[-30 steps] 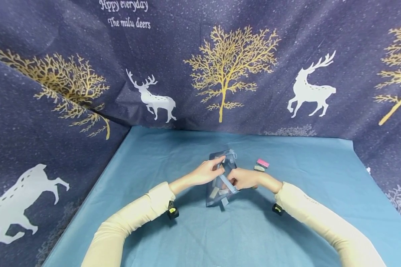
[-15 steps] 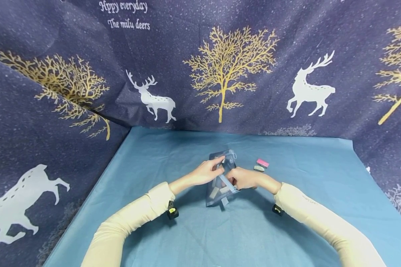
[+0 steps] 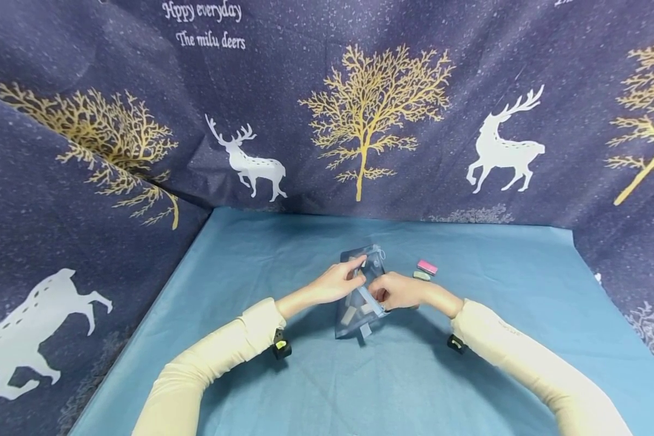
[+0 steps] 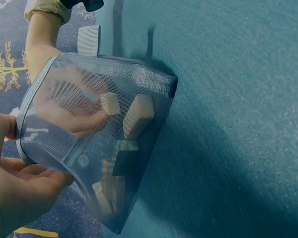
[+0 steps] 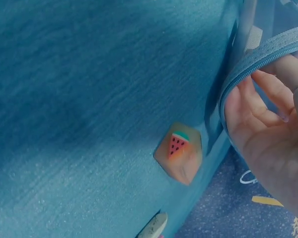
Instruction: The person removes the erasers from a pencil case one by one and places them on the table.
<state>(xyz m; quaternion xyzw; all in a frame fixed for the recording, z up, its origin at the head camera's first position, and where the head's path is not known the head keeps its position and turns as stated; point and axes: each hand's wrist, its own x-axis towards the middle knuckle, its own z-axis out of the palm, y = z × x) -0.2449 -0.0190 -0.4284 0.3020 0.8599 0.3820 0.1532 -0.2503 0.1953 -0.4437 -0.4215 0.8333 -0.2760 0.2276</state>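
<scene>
A translucent blue-grey mesh zip pouch (image 3: 354, 324) lies on the blue cloth with several small pale blocks (image 4: 138, 115) inside. My left hand (image 3: 338, 281) pinches the pouch's rim, thumb on one side and fingers on the other. Through the opening reaches my right hand (image 5: 268, 106), its fingers loosely bent inside the pouch with no object seen in them. In the left wrist view, a small pale block (image 4: 110, 104) shows through the mesh beside the right fingertips; whether they touch is unclear.
On the cloth right of the pouch are a translucent orange block (image 5: 179, 156) with a watermelon-slice picture, a pale speckled piece (image 3: 421, 275) and a pink block (image 3: 427, 266). A dark curtain (image 3: 414, 139) with deer and trees stands behind.
A pale block inside the pouch has shifted a little up and to the right, away from the other near it. Both hands stay almost in place.
</scene>
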